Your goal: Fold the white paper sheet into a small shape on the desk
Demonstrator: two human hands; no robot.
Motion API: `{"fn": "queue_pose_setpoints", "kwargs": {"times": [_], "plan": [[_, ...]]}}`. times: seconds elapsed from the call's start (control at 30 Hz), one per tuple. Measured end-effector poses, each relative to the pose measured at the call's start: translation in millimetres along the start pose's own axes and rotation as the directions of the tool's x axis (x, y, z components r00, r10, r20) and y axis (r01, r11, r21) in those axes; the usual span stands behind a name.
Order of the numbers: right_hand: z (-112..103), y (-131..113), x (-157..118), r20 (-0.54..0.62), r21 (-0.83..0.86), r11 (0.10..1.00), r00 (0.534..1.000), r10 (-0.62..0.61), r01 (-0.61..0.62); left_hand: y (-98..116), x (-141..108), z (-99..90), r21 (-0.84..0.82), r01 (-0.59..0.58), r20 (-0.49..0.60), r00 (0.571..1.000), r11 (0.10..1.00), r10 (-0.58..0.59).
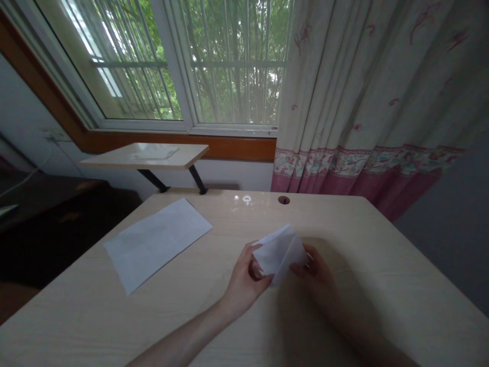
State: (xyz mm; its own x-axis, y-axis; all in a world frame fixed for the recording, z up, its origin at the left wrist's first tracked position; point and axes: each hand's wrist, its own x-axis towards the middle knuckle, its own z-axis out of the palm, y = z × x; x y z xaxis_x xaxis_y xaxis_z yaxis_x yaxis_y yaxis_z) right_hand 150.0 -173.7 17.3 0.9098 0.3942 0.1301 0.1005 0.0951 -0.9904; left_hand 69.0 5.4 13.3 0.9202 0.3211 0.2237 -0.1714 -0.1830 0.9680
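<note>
Between my two hands is a folded piece of white paper (280,252), held up just over the desk, with a crease running diagonally across it. My left hand (246,278) grips its left side, the thumb at the lower edge and the fingers partly behind. On the right side my right hand (315,270) pinches the paper between thumb and fingers; this hand is in shadow. Farther left, a larger white sheet of paper (158,242) lies flat on the desk, apart from both hands.
The pale wooden desk (229,326) has a round cable hole (283,200) near its back edge. A small raised shelf (153,158) on black brackets stands at the back left. Behind are a barred window (237,66) and a floral curtain (362,102). Dark furniture (57,219) stands left.
</note>
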Motion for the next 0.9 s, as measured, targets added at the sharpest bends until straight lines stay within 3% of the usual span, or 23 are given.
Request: {"fn": "queue_pose_setpoints", "kwargs": {"times": [0.13, 0.27, 0.37, 0.63, 0.8, 0.9], "plan": [[-1.7, 2.3, -1.8, 0.04, -0.08, 0.997, 0.999, -0.003, 0.007, 5.2, -0.2, -5.4, 0.046, -0.091, 0.027, 0.996, 0.995, 0.09], [-1.0, 0.1, -1.9, -0.032, -0.102, 0.995, 0.999, -0.026, 0.023, 4.4, 0.4, -3.8, -0.063, -0.107, -0.093, 0.991, 0.992, 0.101], [0.1, -3.3, -2.5, -0.072, -0.073, 0.997, 0.997, 0.006, -0.011, 4.6, -0.4, 0.0, -0.14, -0.113, -0.12, 0.988, 0.984, 0.096], [1.4, -9.6, -2.5, -0.129, 0.055, 0.998, 0.992, -0.004, 0.011, 19.0, -4.5, -2.0, -0.093, -0.017, 0.171, 0.985, 0.996, 0.033], [0.1, -1.5, -4.7, -0.174, 0.024, 0.996, 0.981, -0.085, 0.09, 18.1, -3.4, -0.7, -0.079, 0.054, 0.161, 0.986, 0.995, -0.041], [-5.0, 0.0, -8.1, -0.031, -0.155, 0.971, 0.982, -0.188, 0.181, 14.0, -4.0, -0.4, -0.067, 0.096, 0.15, 0.985, 0.993, -0.085]]}}
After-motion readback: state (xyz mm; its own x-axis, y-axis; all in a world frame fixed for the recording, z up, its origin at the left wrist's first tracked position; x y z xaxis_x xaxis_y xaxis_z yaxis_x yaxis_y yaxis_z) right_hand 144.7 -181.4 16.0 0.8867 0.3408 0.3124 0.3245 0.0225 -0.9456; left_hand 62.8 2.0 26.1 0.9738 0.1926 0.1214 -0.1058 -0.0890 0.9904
